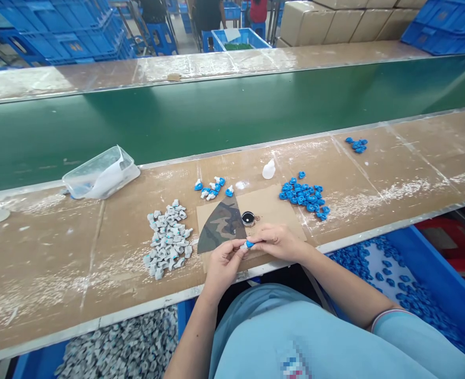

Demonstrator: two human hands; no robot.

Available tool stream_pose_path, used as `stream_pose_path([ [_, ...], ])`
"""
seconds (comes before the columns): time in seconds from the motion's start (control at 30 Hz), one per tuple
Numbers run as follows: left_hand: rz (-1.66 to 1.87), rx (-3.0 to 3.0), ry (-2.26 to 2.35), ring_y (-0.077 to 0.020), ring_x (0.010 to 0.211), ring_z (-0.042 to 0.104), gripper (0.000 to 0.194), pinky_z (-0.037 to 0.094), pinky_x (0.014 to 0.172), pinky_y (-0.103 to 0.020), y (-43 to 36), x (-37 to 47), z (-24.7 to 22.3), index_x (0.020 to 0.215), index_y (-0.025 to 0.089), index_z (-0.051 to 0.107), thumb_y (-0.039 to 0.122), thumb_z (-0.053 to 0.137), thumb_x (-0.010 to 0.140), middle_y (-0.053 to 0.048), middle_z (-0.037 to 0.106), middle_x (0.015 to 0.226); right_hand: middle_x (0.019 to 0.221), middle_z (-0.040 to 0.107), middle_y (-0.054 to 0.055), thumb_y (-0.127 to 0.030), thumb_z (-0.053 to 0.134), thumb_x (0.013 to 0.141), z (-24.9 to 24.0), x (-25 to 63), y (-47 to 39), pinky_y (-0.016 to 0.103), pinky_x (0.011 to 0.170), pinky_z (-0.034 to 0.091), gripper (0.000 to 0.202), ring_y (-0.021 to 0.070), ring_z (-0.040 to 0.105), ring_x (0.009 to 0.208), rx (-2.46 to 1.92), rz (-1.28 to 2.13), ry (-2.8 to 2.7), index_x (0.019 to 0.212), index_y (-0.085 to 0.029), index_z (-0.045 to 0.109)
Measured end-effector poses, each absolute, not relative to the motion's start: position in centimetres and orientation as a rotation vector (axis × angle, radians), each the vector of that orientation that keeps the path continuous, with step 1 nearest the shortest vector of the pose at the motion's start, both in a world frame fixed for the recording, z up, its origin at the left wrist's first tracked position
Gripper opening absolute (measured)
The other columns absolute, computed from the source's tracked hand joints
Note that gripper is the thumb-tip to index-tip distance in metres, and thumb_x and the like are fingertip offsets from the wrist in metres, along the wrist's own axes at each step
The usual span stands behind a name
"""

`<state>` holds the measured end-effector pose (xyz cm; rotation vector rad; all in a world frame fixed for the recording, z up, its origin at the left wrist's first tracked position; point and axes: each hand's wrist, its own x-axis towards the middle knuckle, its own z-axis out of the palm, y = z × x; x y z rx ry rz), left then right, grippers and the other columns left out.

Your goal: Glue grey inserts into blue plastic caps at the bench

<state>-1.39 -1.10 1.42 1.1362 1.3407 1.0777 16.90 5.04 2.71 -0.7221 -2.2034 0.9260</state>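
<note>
Head view, fingers (pixel 264 235) pinching blue-tipped part (pixel 249 244), angular grey pieces (pixel 170 239)

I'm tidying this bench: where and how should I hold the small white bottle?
Pinch the small white bottle across its rounded body, probably from the near side: it narrows toward the tip, and blue pieces lie to its right.

The light-blue shirt (pixel 335 337) has short sleeves (pixel 422 334), striped cuff trim (pixel 388 312) and a pixelated blue-and-red marking (pixel 295 363).
</note>
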Motion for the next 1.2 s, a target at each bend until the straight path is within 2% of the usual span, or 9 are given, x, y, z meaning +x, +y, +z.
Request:
stream_pose_path([
  [0.1, 1.038, 1.12, 1.295, -0.0158, 0.063, 0.067, 0.022, 0.056, 0.062, -0.027, -0.8, -1.4, 2.0, 0.083, 0.017, 0.072, 0.036, 0.069, 0.072, -0.005, 0.073, 0.074, 0.081, 0.073, 0.006, -0.026, 0.058, 0.089, 3.3, 17.1, 5.0, 0.023, 0.068, 0.055, 0.018, 0.0139, 0.068, 0.075, -0.738, 0.89, -2.221, 0.093, -0.018, 0.074],
  [0.2, 0.988, 1.053, 1.244, -0.015, 0.059, 0.066, 0.025, 0.056, 0.06, -0.027, -0.8, -1.3, 2.3, 0.083, 0.016, 0.072, 0.037, 0.07, 0.071, -0.004, 0.071, 0.067, 0.076, 0.072, 0.004, -0.026, 0.063, 0.086, 3.6, 17.1, 5.0, 0.021, 0.064, 0.054, 0.014, 0.0125, 0.067, 0.069, -0.757, 0.958, -2.207, 0.089, -0.02, 0.075],
  [0.33, 1.026, 1.01, 1.277, -0.0149, 0.059, 0.066, 0.028, 0.057, 0.062, -0.028, -1.3, -1.0, 2.2, 0.087, 0.015, 0.07, 0.039, 0.069, 0.073, -0.003, 0.071, 0.066, 0.078, 0.073, 0.005, -0.029, 0.063, 0.086, 2.9, 16.8, 4.5, 0.022, 0.065, 0.055, 0.016, 0.0128, 0.068, 0.072, -0.797, 0.965, -2.114, 0.092, -0.02, 0.075],
  [0.53, 0.911, 1.351, 1.354, -0.016, 0.068, 0.067, 0.017, 0.054, 0.062, -0.026, -1.6, -1.6, 3.4, 0.088, 0.019, 0.073, 0.025, 0.061, 0.078, -0.006, 0.074, 0.08, 0.083, 0.074, 0.006, -0.031, 0.061, 0.088, 2.5, 17.1, 3.6, 0.022, 0.07, 0.057, 0.02, 0.0133, 0.069, 0.076, -0.772, 1.021, -2.081, 0.096, -0.021, 0.075],
  [0.63, 0.865, 1.462, 1.341, -0.0168, 0.075, 0.067, 0.019, 0.053, 0.066, -0.026, -1.5, -2.0, 4.2, 0.091, 0.02, 0.073, 0.021, 0.057, 0.079, -0.006, 0.075, 0.087, 0.085, 0.074, 0.006, -0.031, 0.061, 0.088, 3.1, 17.4, 3.5, 0.022, 0.071, 0.057, 0.019, 0.013, 0.069, 0.077, -0.751, 1.001, -2.102, 0.096, -0.021, 0.075],
  [0.8, 0.9, 1.236, 1.307, -0.0149, 0.062, 0.065, 0.02, 0.054, 0.059, -0.025, -1.7, -1.7, 4.5, 0.09, 0.016, 0.071, 0.029, 0.06, 0.078, -0.006, 0.073, 0.076, 0.081, 0.073, 0.006, -0.032, 0.063, 0.086, 3.5, 17.2, 3.3, 0.021, 0.067, 0.057, 0.019, 0.0122, 0.068, 0.072, -0.771, 0.984, -2.052, 0.095, -0.02, 0.075],
  [1.0, 1.017, 0.99, 1.297, -0.0148, 0.059, 0.065, 0.028, 0.056, 0.06, -0.028, -1.7, -0.6, 4.1, 0.086, 0.016, 0.069, 0.039, 0.07, 0.07, -0.003, 0.07, 0.067, 0.076, 0.072, 0.004, -0.039, 0.064, 0.085, 2.6, 16.6, 2.7, 0.023, 0.066, 0.056, 0.022, 0.0124, 0.067, 0.069, -0.857, 1.008, -1.879, 0.092, -0.022, 0.076],
  [1.2, 0.971, 0.958, 1.294, -0.0147, 0.061, 0.064, 0.035, 0.056, 0.063, -0.029, -1.0, -0.7, 3.6, 0.086, 0.016, 0.07, 0.046, 0.072, 0.067, -0.004, 0.071, 0.07, 0.09, 0.073, 0.006, -0.037, 0.061, 0.086, 2.0, 17.2, 3.0, 0.026, 0.075, 0.056, 0.026, 0.0147, 0.068, 0.082, -0.861, 0.999, -1.982, 0.104, -0.021, 0.072],
])
